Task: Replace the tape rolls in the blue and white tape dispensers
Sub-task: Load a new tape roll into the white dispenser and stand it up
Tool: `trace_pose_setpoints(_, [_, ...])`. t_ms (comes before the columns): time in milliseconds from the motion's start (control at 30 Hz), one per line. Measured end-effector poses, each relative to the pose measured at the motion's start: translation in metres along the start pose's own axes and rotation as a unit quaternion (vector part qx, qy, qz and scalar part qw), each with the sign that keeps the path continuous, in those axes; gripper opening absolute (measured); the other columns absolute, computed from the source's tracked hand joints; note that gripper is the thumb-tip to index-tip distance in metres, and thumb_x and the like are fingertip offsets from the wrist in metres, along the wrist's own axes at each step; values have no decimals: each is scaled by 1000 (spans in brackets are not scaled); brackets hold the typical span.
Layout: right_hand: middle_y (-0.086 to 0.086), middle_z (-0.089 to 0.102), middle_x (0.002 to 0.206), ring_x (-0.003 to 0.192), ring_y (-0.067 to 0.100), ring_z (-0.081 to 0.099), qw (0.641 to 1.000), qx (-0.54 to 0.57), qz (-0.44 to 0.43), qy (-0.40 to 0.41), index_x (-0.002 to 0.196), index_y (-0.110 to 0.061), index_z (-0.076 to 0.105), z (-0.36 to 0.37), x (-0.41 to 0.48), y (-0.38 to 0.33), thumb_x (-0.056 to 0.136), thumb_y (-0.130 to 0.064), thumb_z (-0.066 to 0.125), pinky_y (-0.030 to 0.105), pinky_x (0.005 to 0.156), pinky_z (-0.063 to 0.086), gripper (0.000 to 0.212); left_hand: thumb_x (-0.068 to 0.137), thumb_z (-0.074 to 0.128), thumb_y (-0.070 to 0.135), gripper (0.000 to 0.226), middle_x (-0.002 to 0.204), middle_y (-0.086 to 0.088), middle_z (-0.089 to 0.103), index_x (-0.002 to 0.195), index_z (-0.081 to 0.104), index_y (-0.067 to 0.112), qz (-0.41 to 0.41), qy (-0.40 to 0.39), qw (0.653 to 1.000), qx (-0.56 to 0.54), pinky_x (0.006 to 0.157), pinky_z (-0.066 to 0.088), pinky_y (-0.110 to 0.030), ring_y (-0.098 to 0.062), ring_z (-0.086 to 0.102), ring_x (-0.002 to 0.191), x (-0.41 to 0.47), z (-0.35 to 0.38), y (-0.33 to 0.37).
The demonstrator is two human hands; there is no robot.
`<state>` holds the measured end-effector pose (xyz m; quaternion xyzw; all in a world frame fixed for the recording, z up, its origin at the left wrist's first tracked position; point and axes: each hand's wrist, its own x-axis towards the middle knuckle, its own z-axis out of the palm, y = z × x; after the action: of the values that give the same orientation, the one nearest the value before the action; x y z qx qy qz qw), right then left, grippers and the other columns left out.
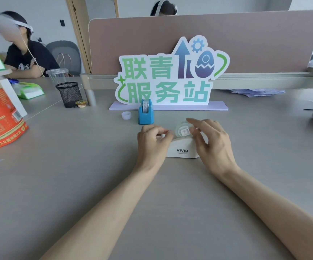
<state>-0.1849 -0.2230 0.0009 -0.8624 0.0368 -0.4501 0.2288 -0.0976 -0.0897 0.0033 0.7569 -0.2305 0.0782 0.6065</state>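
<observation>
A white tape dispenser (183, 150) marked VIVID lies on the grey desk between my hands. A clear tape roll (183, 130) on a white hub sits in its top. My left hand (153, 139) is curled at the dispenser's left end, fingertips pinched together; whether it pinches a tape end I cannot tell. My right hand (211, 139) hovers at the roll's right side with fingers spread and slightly blurred. Behind them stands a blue tape dispenser (145, 114) with a roll upright in it. A small white ring (126, 115) lies to its left.
A green and white sign (170, 76) on a lilac base stands behind the dispensers, before a desk divider. A black mesh cup (69, 93), a small tub and a red bag (0, 113) are at the left. A person sits at the far left.
</observation>
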Motion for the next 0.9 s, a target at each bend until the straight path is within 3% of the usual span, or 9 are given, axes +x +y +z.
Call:
trace_pose_setpoints(167, [2, 67, 97, 89, 23, 55, 1000, -4, -14, 13, 119, -19, 67, 0, -1, 2, 89, 0, 59, 19, 78, 39, 36, 80, 66, 18, 24, 92, 15, 49, 65, 59, 35, 2, 8, 1000, -5, 99, 45, -38, -24, 57, 106, 1, 0, 1])
trace_pose_setpoints(433, [4, 69, 96, 86, 28, 56, 999, -18, -25, 26, 115, -17, 70, -3, -2, 5, 90, -4, 61, 20, 75, 39, 29, 81, 68, 21, 24, 90, 15, 50, 64, 58, 35, 2, 10, 1000, -9, 99, 45, -40, -26, 58, 103, 0, 0, 1])
trace_pose_setpoints(600, [4, 68, 97, 88, 29, 58, 999, -19, -37, 12, 118, -18, 68, -3, -1, 6, 92, -6, 59, 35, 73, 50, 30, 83, 67, 19, 27, 90, 15, 50, 64, 57, 36, 4, 4, 1000, 0, 95, 46, -33, -24, 58, 105, -1, -1, 2])
trace_pose_setpoints(900, [3, 68, 98, 85, 25, 66, 998, -15, -62, -27, 117, -16, 69, -6, 0, 7, 91, -5, 55, 39, 71, 54, 31, 82, 67, 21, 24, 92, 11, 52, 66, 57, 35, 9, -3, 1000, 10, 96, 47, -39, -25, 58, 104, -2, -1, 2])
